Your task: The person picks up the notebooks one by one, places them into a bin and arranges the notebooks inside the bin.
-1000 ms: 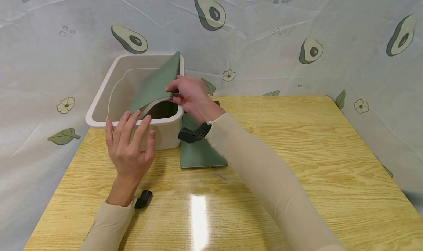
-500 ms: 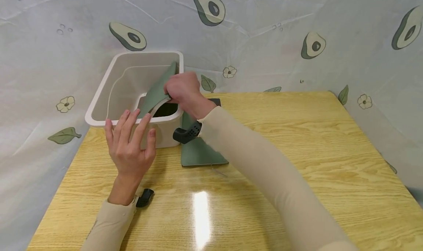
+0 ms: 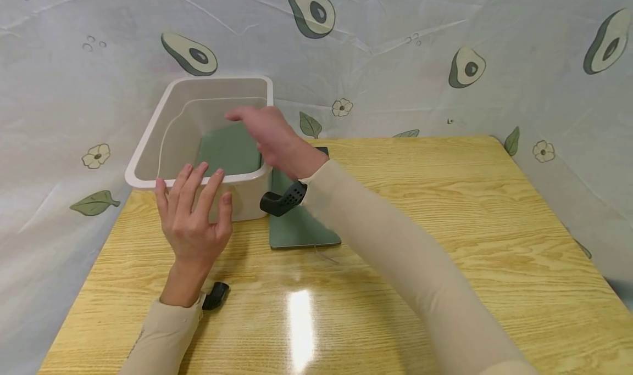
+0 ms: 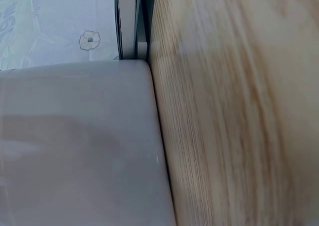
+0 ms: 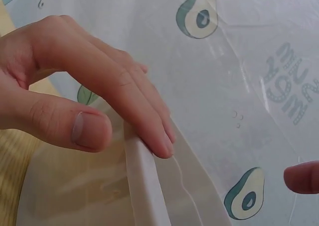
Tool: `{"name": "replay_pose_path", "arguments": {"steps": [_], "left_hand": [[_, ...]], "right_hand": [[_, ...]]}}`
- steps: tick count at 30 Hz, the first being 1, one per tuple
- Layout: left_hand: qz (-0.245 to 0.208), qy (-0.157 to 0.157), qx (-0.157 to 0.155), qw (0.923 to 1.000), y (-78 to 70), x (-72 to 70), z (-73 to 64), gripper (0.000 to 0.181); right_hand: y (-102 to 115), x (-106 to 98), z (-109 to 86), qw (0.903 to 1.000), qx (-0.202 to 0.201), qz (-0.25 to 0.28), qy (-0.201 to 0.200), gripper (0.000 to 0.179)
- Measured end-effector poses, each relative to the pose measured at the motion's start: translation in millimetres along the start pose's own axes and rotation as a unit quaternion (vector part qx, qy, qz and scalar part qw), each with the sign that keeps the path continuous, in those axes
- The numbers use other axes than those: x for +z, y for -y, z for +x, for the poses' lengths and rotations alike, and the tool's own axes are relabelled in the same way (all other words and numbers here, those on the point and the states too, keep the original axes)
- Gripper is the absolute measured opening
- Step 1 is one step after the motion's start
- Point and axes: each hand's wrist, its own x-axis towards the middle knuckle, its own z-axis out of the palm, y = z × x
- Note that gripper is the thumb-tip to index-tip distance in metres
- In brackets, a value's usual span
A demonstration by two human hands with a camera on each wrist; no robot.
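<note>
A light grey plastic bin [image 3: 148,139] stands at the back left of the table. On its near rim rests my left hand [image 3: 195,227], fingers straight and spread. Flat on the bin's bottom lies a green hardcover notebook [image 3: 229,147]. My right hand [image 3: 274,136] is over the bin's right rim and holds nothing; its fingers reach down over the rim in the right wrist view, thumb apart. A second green notebook [image 3: 301,229] lies on the table against the bin's right side, partly hidden by my right arm. From its near edge trails a thin ribbon [image 3: 326,255].
The wooden table [image 3: 420,227] extends to the right and toward me. Behind it hangs a pale sheet [image 3: 386,62] printed with avocados and flowers. The left wrist view shows the bin's outer wall [image 4: 75,136] and page edges [image 4: 128,22] beyond it.
The notebook held slanted in the bin by my right hand has been lowered and let go; it now lies flat inside. My left hand has stayed on the rim.
</note>
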Motion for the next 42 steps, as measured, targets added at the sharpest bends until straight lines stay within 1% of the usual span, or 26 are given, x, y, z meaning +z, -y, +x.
{"name": "replay_pose_path", "arguments": {"steps": [3, 5, 10, 14, 18, 21, 24, 28, 30, 31, 33, 34, 35, 36, 38, 40, 42], "left_hand": [[0.001, -0.002, 0.004, 1.0000, 1.4, -0.2, 0.6, 0.033], [0.001, -0.001, 0.005, 1.0000, 2.2, -0.2, 0.8, 0.033], [0.002, 0.002, 0.004, 1.0000, 3.4, 0.2, 0.3, 0.033], [0.000, 0.002, 0.006, 1.0000, 3.7, 0.1, -1.4, 0.033], [0.001, 0.003, 0.006, 1.0000, 3.6, 0.1, -2.4, 0.033], [0.002, 0.003, 0.005, 1.0000, 3.5, 0.3, -2.2, 0.034], [0.001, 0.002, 0.002, 1.0000, 3.3, 0.5, -1.7, 0.034], [0.002, 0.001, 0.000, 1.0000, 2.0, 0.2, -0.8, 0.033], [0.002, 0.003, -0.001, 1.0000, 1.1, 0.0, -0.3, 0.033], [0.002, 0.004, -0.002, 1.0000, 0.5, 0.0, 0.0, 0.033], [0.002, 0.007, -0.004, 1.0000, -0.3, 0.3, 0.3, 0.033], [0.003, 0.008, -0.003, 1.0000, -0.5, 0.3, 0.6, 0.033], [0.004, 0.009, -0.003, 0.9999, -0.9, 0.6, 0.6, 0.033], [0.004, 0.010, -0.003, 0.9999, -1.3, 0.8, 0.8, 0.033], [0.005, 0.011, -0.001, 0.9999, -1.7, 1.1, 1.0, 0.033], [0.006, 0.012, 0.000, 0.9999, -2.0, 1.3, 1.0, 0.032], [0.006, 0.013, 0.001, 0.9999, -2.0, 1.4, 1.1, 0.031]], "right_hand": [[1.4, -3.6, 1.7, 0.9981, 0.016, 0.058, 0.017, 0.031], [1.5, -5.4, 2.4, 0.9964, 0.019, 0.079, 0.026, 0.036], [-0.1, -9.4, 2.0, 0.9929, 0.013, 0.108, 0.048, 0.049], [-1.5, -12.6, 1.9, 0.9880, 0.012, 0.141, 0.063, 0.059], [-1.7, -16.3, 0.0, 0.9861, 0.011, 0.149, 0.071, 0.066], [-2.1, -20.9, -3.3, 0.9876, -0.002, 0.132, 0.085, 0.071], [-3.6, -27.0, -6.1, 0.9903, -0.029, 0.094, 0.098, 0.070], [-7.5, -37.4, -8.5, 0.9909, -0.079, 0.017, 0.107, 0.062], [-9.8, -42.7, -8.5, 0.9872, -0.113, -0.037, 0.106, 0.059], [-11.1, -45.6, -8.5, 0.9833, -0.132, -0.068, 0.105, 0.058], [-13.9, -51.1, -8.2, 0.9708, -0.168, -0.136, 0.104, 0.059], [-15.5, -54.3, -8.8, 0.9619, -0.184, -0.174, 0.102, 0.059], [-17.2, -57.4, -9.7, 0.9510, -0.199, -0.215, 0.098, 0.060], [-18.8, -60.7, -10.5, 0.9375, -0.213, -0.258, 0.094, 0.063], [-22.0, -67.0, -12.8, 0.9073, -0.235, -0.336, 0.093, 0.068], [-24.8, -73.4, -14.7, 0.8701, -0.254, -0.413, 0.090, 0.074], [-27.1, -79.5, -17.1, 0.8297, -0.271, -0.480, 0.090, 0.080]]}}
